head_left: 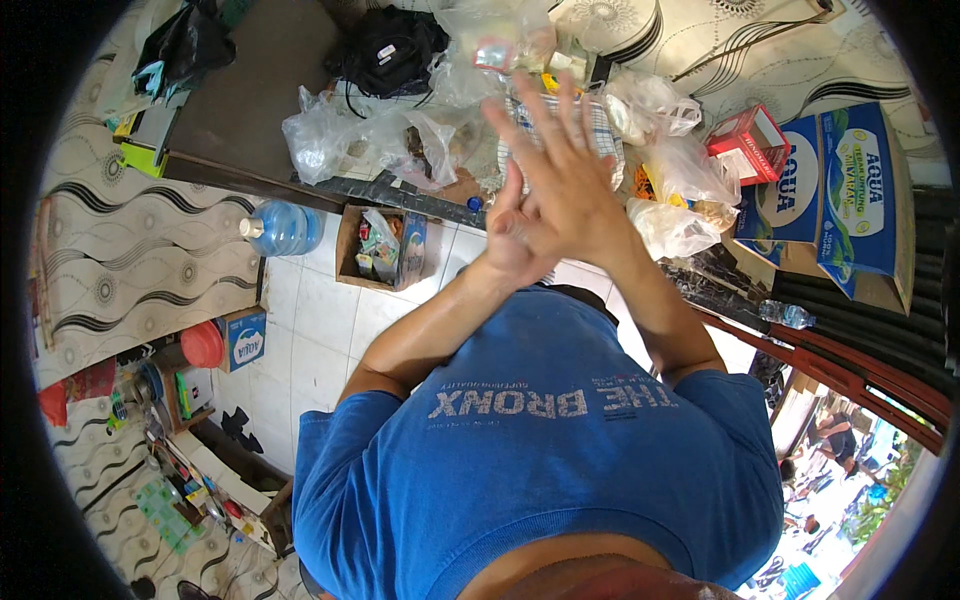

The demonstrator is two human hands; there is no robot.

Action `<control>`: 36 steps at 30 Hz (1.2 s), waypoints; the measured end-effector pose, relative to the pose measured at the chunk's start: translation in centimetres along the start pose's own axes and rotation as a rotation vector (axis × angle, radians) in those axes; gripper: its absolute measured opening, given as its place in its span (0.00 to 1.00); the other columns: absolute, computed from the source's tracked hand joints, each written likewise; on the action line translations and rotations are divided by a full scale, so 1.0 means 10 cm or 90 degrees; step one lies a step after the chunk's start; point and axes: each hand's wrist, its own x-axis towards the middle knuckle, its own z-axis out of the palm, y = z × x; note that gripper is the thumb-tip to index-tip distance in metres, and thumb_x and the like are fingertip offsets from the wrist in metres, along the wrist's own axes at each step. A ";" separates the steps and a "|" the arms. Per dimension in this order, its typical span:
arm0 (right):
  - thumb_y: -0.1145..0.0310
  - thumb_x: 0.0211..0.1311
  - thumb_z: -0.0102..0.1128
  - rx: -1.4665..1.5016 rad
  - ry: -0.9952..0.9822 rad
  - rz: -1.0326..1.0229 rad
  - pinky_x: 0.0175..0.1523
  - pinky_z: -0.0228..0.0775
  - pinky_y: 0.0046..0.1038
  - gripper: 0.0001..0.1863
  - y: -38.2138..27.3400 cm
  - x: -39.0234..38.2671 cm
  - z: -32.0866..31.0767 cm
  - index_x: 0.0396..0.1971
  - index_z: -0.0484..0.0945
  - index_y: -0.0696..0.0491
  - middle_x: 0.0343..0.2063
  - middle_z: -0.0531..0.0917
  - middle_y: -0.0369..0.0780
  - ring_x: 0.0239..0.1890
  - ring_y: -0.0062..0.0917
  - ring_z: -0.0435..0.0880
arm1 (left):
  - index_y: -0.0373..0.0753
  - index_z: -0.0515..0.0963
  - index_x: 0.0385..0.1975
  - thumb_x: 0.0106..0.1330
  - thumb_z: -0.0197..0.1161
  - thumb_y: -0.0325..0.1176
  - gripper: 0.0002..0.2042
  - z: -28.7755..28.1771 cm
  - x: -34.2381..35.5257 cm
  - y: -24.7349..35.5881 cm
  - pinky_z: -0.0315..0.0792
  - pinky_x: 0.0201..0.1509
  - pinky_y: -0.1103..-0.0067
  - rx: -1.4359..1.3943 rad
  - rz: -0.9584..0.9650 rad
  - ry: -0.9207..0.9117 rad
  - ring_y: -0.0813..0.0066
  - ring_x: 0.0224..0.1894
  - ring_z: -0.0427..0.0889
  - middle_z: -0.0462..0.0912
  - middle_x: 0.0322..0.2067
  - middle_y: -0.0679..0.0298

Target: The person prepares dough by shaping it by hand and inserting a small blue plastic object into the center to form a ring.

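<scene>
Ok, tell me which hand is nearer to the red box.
Right. The right hand is to the left of the red box, apart from it; the left hand is farther left and lower in the view.

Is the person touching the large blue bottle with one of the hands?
No, the large blue bottle is left of the open carton; the left hand and right hand are together, away from it.

Left bare hand and right bare hand overlap at the dark-edged table. Leftward: crumpled clear plastic bags block low passage. Rightward: bulging whitish plastic bags, then red cardboard box, blue-and-white carton. Passable gap: over white floor tiles, between left forearm and open brown cardboard box.
</scene>
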 end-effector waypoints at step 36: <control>0.19 0.53 0.41 -0.013 0.019 -0.171 0.70 0.25 0.70 0.50 -0.33 -0.05 0.13 0.72 0.62 0.34 0.76 0.44 0.53 0.75 0.64 0.32 | 0.39 0.42 0.76 0.65 0.28 0.76 0.50 0.06 0.13 0.25 0.44 0.78 0.62 -0.052 -0.046 0.044 0.60 0.78 0.45 0.44 0.76 0.56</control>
